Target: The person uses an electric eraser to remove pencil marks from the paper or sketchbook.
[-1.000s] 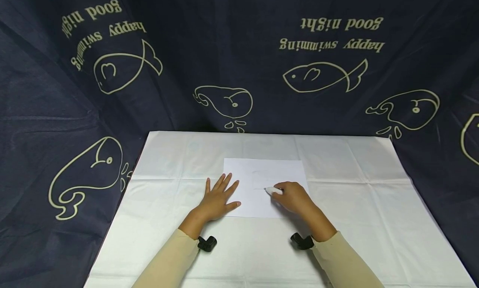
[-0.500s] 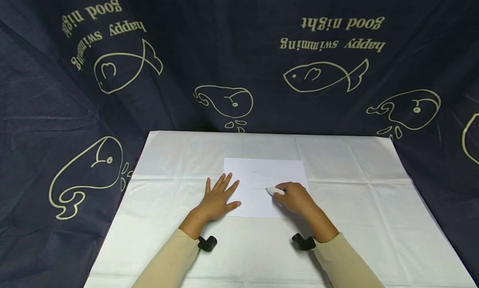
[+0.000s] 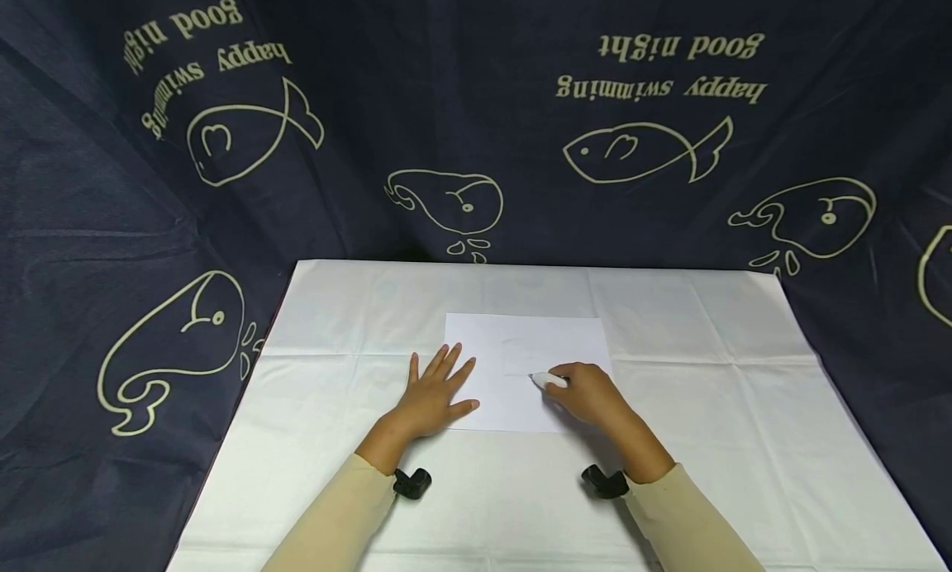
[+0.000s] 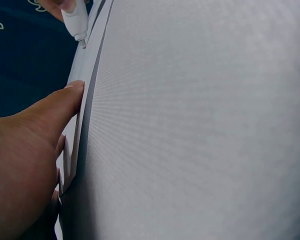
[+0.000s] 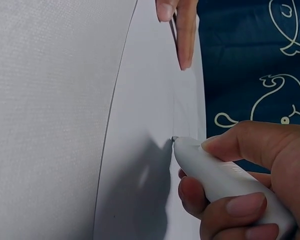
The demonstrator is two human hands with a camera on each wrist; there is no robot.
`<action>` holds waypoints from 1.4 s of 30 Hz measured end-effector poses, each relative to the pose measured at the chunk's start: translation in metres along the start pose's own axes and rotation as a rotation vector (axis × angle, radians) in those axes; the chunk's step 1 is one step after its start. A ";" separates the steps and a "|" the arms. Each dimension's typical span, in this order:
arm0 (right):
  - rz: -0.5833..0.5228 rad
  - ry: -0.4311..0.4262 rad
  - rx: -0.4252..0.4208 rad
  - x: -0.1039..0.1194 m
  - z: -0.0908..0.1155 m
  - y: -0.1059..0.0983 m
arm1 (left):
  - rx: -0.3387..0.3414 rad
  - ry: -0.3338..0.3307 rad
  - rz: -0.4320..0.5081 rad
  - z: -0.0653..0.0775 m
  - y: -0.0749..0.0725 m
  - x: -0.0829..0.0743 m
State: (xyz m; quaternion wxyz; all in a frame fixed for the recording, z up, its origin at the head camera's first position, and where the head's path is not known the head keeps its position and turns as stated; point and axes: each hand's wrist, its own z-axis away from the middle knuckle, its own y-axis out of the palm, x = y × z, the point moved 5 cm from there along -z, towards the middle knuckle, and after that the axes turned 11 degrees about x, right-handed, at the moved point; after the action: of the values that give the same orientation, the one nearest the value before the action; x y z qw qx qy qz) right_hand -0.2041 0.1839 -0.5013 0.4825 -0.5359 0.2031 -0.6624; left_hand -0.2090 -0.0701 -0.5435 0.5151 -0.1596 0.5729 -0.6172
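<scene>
A white sheet of paper lies on the cloth-covered table, with a few faint lines on it. My right hand grips a white correction pen, fat-bodied with a small metal tip. Its tip meets the paper at the right end of a faint horizontal line, as far as the right wrist view shows. At the sheet's left side my left hand rests flat, fingers spread, thumb and fingertips on the paper. In the left wrist view the left thumb presses near the sheet's edge.
A white cloth with fold creases covers the table. Behind it hangs a dark blue curtain printed with fish, whales and lettering. Each wrist wears a small black camera, such as the left wrist camera.
My right hand has shifted slightly to the right with the correction pen, its tip staying at the paper. The left hand has kept its place.
</scene>
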 end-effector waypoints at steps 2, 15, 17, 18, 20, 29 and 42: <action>-0.001 0.001 0.002 0.001 0.000 0.000 | 0.003 0.001 0.001 0.000 0.000 0.000; 0.008 0.003 -0.001 0.001 0.000 -0.002 | 0.006 0.006 0.022 0.001 -0.002 -0.002; 0.011 0.004 -0.001 0.002 0.000 -0.001 | 0.005 0.006 0.022 0.001 -0.002 -0.002; 0.010 0.007 0.000 0.002 0.000 -0.001 | 0.003 0.007 0.021 0.000 -0.001 -0.001; 0.012 0.014 -0.001 0.001 0.001 -0.002 | 0.003 0.010 0.019 0.000 0.000 -0.001; 0.013 0.022 0.001 -0.001 0.001 -0.001 | 0.008 0.009 0.024 0.001 0.000 -0.002; -0.001 0.024 0.003 -0.002 0.000 0.000 | 0.000 0.014 0.026 0.002 0.000 -0.001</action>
State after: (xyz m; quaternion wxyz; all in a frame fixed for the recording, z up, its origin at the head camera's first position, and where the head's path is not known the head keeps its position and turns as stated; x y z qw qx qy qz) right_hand -0.2040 0.1854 -0.5020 0.4803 -0.5273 0.2078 -0.6694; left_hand -0.2075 -0.0705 -0.5424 0.5192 -0.1479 0.5784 -0.6116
